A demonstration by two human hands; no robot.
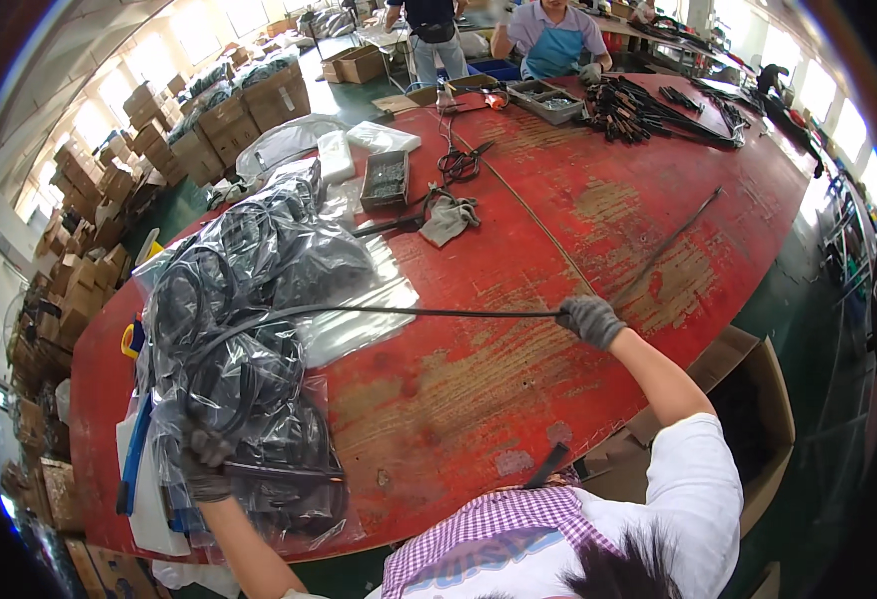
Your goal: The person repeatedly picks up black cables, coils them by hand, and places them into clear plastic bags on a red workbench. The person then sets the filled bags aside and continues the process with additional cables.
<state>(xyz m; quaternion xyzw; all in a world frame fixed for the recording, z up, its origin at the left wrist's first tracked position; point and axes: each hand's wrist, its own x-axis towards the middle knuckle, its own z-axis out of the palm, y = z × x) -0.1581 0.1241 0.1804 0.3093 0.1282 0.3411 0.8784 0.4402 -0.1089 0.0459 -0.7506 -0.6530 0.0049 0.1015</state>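
Observation:
A long thin black rubber-like strip stretches across the red table between my two gloved hands. My right hand, in a grey glove, is closed around it over the middle of the table. Beyond that hand a thin dark length slants toward the far right. At the near left, my left hand, in a dark grey glove, is closed on the strip where it curves round, and a short dark length lies to its right. Clear plastic bags holding coiled black strips are heaped beside and beneath my left hand.
On the worn red table lie scissors, a grey glove and a box of small parts. Black strips are bundled at the far right, near a person in a blue apron. An open carton stands below the right edge.

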